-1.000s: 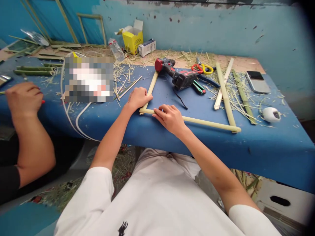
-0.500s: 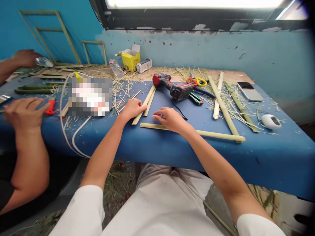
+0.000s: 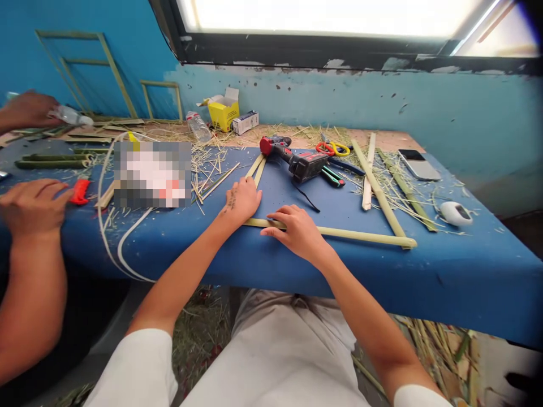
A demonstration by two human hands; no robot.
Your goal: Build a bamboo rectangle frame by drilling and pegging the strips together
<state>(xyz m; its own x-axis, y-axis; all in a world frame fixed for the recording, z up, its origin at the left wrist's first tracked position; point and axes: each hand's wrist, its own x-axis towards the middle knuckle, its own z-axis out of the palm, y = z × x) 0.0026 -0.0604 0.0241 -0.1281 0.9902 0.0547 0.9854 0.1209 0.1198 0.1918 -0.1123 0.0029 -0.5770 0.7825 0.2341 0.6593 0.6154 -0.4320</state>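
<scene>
My right hand point(image 3: 299, 233) is nearer, thumb and fingers parted astride the front bamboo strip point(image 3: 362, 235) on the table point(image 3: 275, 192), its long axis running nine to just past three o'clock. At ten, my left hand point(image 3: 242, 200) covers paired strips point(image 3: 254, 166); grip, I can't tell.

1. Window point(image 3: 322, 20): glare, blown out white; light enters here.
2. Bench point(image 3: 278, 195): evenly bright, shadows soft.
3. Area beneath, at left: dim.
4. Mosaic patch point(image 3: 153, 175): detail obscured.
5. Top right corner: dark, purple-fringed.
</scene>
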